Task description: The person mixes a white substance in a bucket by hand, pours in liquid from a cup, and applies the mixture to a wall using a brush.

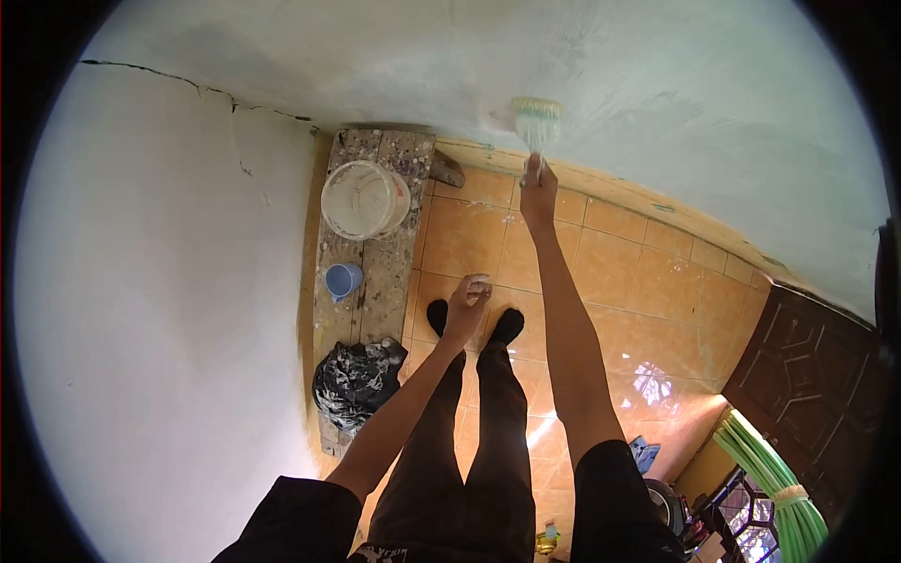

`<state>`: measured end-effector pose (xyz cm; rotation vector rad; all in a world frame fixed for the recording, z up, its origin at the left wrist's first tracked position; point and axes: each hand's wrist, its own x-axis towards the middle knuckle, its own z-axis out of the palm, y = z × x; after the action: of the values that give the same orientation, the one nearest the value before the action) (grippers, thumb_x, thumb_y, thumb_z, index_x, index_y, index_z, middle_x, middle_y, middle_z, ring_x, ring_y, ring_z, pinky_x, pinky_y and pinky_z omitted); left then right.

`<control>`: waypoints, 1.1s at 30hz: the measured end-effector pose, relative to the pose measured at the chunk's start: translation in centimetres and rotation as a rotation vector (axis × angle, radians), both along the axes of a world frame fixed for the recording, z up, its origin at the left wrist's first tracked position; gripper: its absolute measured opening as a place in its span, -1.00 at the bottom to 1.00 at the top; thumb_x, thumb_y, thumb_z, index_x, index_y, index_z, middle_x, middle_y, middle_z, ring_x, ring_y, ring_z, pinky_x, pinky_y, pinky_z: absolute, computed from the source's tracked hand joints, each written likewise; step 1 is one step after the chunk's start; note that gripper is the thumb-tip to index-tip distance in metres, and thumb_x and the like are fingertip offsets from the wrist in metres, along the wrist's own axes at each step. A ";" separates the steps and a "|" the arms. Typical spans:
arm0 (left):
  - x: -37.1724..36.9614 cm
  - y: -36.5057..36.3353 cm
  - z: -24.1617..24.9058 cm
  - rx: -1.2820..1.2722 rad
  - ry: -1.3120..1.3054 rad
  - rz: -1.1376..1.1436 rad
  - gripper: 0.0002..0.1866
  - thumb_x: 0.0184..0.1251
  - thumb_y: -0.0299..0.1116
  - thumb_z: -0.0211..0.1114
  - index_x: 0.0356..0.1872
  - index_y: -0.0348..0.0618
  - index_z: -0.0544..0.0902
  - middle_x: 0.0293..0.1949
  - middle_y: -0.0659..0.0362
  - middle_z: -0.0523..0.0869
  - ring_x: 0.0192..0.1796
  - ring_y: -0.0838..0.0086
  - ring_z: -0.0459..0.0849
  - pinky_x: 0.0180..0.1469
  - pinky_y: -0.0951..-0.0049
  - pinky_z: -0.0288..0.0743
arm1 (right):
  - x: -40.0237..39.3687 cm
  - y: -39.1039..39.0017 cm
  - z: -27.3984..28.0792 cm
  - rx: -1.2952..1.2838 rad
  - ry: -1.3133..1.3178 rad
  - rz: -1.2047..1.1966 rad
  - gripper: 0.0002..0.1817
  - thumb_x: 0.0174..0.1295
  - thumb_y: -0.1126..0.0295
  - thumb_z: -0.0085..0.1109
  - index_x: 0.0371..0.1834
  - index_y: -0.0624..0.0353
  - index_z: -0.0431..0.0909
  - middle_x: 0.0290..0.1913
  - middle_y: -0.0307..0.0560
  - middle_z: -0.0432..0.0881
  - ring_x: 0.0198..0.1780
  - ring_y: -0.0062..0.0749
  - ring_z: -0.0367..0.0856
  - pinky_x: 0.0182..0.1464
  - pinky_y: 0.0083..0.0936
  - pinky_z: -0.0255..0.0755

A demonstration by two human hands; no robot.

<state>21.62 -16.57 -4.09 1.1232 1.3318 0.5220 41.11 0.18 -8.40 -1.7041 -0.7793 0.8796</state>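
My right hand (pixel 538 192) is closed around the handle of a wide paintbrush (pixel 538 122). The brush is smeared with white, and its pale bristles point up against the whitish-green wall (pixel 648 103). Lower down, in front of my body, my left hand (pixel 465 308) hangs free above the floor. Its fingers curl loosely with a gap between them, have white smears on them, and no object shows in them. To its left, a paint-spattered wooden bench (pixel 380 281) bears a white bucket (pixel 399 202) with whitish residue inside and a small blue cup (pixel 343 280).
A white-smeared black bundle (pixel 358 380) lies on the bench's near end. Orange tiles (pixel 601 263) cover the floor, with white spots. A cracked white wall (pixel 169 235) rises on the left. At right are a dark panelled door (pixel 807 347) and a bundle of green tubes (pixel 779 479).
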 end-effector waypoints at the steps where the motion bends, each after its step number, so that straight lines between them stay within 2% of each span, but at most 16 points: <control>1: -0.2 -0.3 -0.1 0.014 0.015 0.011 -0.71 0.40 -0.33 0.21 0.07 -0.17 0.51 -0.09 0.10 0.64 -0.02 0.41 0.62 0.10 0.36 0.45 | 0.1 -0.4 -2.6 -0.075 -0.045 -0.006 -0.47 0.45 0.04 -0.14 0.00 0.39 0.52 -0.20 0.20 0.63 -0.09 -0.14 0.62 -0.05 -0.30 0.43; 3: -0.7 -0.7 -0.3 0.048 0.041 0.030 -0.75 0.39 -0.38 0.19 0.04 -0.19 0.53 -0.18 0.10 0.67 -0.06 0.42 0.64 0.07 0.39 0.46 | 0.2 -1.9 -2.6 -0.374 0.006 0.032 -0.42 0.44 -0.01 -0.15 0.00 0.40 0.53 -0.15 0.28 0.63 -0.03 -0.07 0.64 -0.02 -0.25 0.44; 5: -1.3 -0.9 0.0 0.026 0.078 0.040 -0.75 0.39 -0.38 0.19 0.04 -0.18 0.53 -0.18 0.10 0.67 -0.05 0.42 0.64 0.08 0.39 0.46 | 1.0 -2.2 -6.5 -0.480 -0.012 0.047 -0.40 0.43 -0.06 -0.15 -0.09 0.39 0.55 -0.27 0.23 0.63 -0.19 -0.13 0.66 -0.14 -0.24 0.47; 6: -1.6 -1.2 0.1 0.011 0.097 0.043 -0.75 0.40 -0.38 0.19 0.04 -0.18 0.53 -0.18 0.10 0.67 -0.05 0.41 0.64 0.09 0.39 0.46 | 0.8 -2.3 -6.1 -0.537 -0.020 0.053 -0.38 0.42 -0.08 -0.16 -0.14 0.38 0.56 -0.34 0.20 0.64 -0.27 -0.16 0.66 -0.20 -0.24 0.48; 9: -2.5 -1.9 0.1 -0.019 0.054 0.059 -0.75 0.40 -0.38 0.20 0.04 -0.16 0.52 -0.18 0.10 0.67 -0.05 0.40 0.64 0.10 0.39 0.45 | 0.9 -1.5 -3.1 -0.391 0.354 -0.085 -0.51 0.45 -0.05 -0.14 -0.49 0.10 0.40 -0.68 -0.34 0.26 -0.69 -0.59 0.20 -0.63 -0.56 0.13; 12: -3.2 -2.6 -0.6 -0.029 0.023 0.069 -0.76 0.40 -0.39 0.20 0.03 -0.17 0.52 -0.18 0.11 0.67 -0.06 0.40 0.64 0.09 0.40 0.46 | 0.4 -0.7 3.7 -0.321 0.396 -0.105 -0.52 0.46 -0.03 -0.15 -0.49 0.10 0.39 -0.67 -0.38 0.23 -0.70 -0.63 0.14 -0.64 -0.58 0.08; 15: -3.1 -3.0 -0.4 -0.003 0.026 0.076 -0.76 0.39 -0.38 0.21 0.02 -0.17 0.53 -0.18 0.11 0.67 -0.07 0.40 0.64 0.07 0.40 0.46 | -0.2 -2.0 12.9 -0.208 0.481 -0.110 -0.54 0.48 0.00 -0.17 -0.46 0.11 0.39 -0.66 -0.40 0.19 -0.70 -0.70 0.06 -0.65 -0.62 0.02; 17: -2.9 -3.2 -0.7 0.004 0.026 0.058 -0.76 0.39 -0.37 0.21 0.02 -0.17 0.53 -0.18 0.11 0.67 -0.07 0.41 0.64 0.06 0.40 0.47 | -0.2 -3.4 18.6 -0.103 0.422 -0.121 -0.54 0.48 -0.02 -0.17 -0.47 0.07 0.39 -0.67 -0.42 0.18 -0.68 -0.74 0.09 -0.64 -0.67 0.01; 21: -1.7 -3.3 -0.9 -0.020 0.033 0.043 -0.70 0.36 -0.36 0.24 0.07 -0.18 0.52 -0.09 0.05 0.65 -0.01 0.34 0.64 0.07 0.34 0.48 | 0.7 -4.0 21.9 0.312 0.323 -0.089 -0.53 0.49 -0.04 -0.21 -0.46 0.06 0.37 -0.65 -0.44 0.18 -0.67 -0.77 0.07 -0.64 -0.71 -0.03; 22: -1.3 -3.2 -0.8 -0.023 0.026 0.037 -0.70 0.37 -0.34 0.24 0.07 -0.18 0.52 -0.09 0.05 0.65 0.00 0.34 0.63 0.09 0.33 0.47 | 1.2 -3.6 21.3 0.381 0.296 -0.093 -0.55 0.51 -0.01 -0.24 -0.46 0.05 0.35 -0.64 -0.43 0.18 -0.68 -0.77 0.06 -0.66 -0.71 -0.04; 25: -0.5 -3.0 -0.5 -0.028 0.008 0.022 -0.69 0.38 -0.30 0.23 0.07 -0.19 0.52 -0.07 0.04 0.65 0.03 0.34 0.62 0.13 0.32 0.45 | 2.8 -2.3 16.6 0.294 0.332 -0.057 -0.55 0.47 -0.06 -0.17 -0.45 0.03 0.30 -0.67 -0.44 0.17 -0.69 -0.75 0.06 -0.65 -0.67 -0.06; 28: 0.1 -2.4 -0.1 -0.022 -0.003 0.024 -0.68 0.39 -0.28 0.23 0.06 -0.19 0.51 -0.07 0.04 0.65 0.05 0.35 0.61 0.15 0.33 0.44 | 2.4 -3.0 8.7 0.094 0.387 -0.150 -0.53 0.46 -0.09 -0.17 -0.45 0.03 0.33 -0.68 -0.43 0.17 -0.70 -0.72 0.10 -0.66 -0.66 -0.01; 30: -0.1 -2.2 0.1 -0.031 -0.003 0.025 -0.69 0.39 -0.29 0.22 0.06 -0.20 0.51 -0.07 0.04 0.64 0.05 0.35 0.61 0.15 0.33 0.43 | 2.5 -4.6 3.4 -0.147 0.442 -0.160 -0.52 0.46 -0.07 -0.16 -0.44 0.09 0.38 -0.66 -0.37 0.24 -0.69 -0.68 0.19 -0.66 -0.63 0.09; 31: -0.3 -2.1 0.2 -0.024 -0.001 0.027 -0.69 0.39 -0.30 0.22 0.07 -0.20 0.51 -0.08 0.05 0.64 0.03 0.35 0.62 0.14 0.33 0.44 | 2.8 -5.3 1.6 -0.272 0.470 -0.165 -0.52 0.46 -0.06 -0.16 -0.44 0.12 0.40 -0.64 -0.34 0.28 -0.69 -0.65 0.23 -0.66 -0.61 0.14; 33: -0.8 -1.7 0.3 -0.006 -0.002 0.030 -0.69 0.39 -0.31 0.22 0.07 -0.19 0.51 -0.09 0.06 0.64 0.00 0.36 0.63 0.10 0.34 0.45 | 3.5 -5.4 0.4 -0.365 0.382 -0.165 -0.50 0.46 -0.06 -0.16 -0.45 0.13 0.41 -0.64 -0.31 0.31 -0.69 -0.63 0.24 -0.64 -0.59 0.16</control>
<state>20.86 -18.31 -3.81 1.0992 1.3493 0.5401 44.57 -5.20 -7.99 -1.8029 -0.2260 1.2377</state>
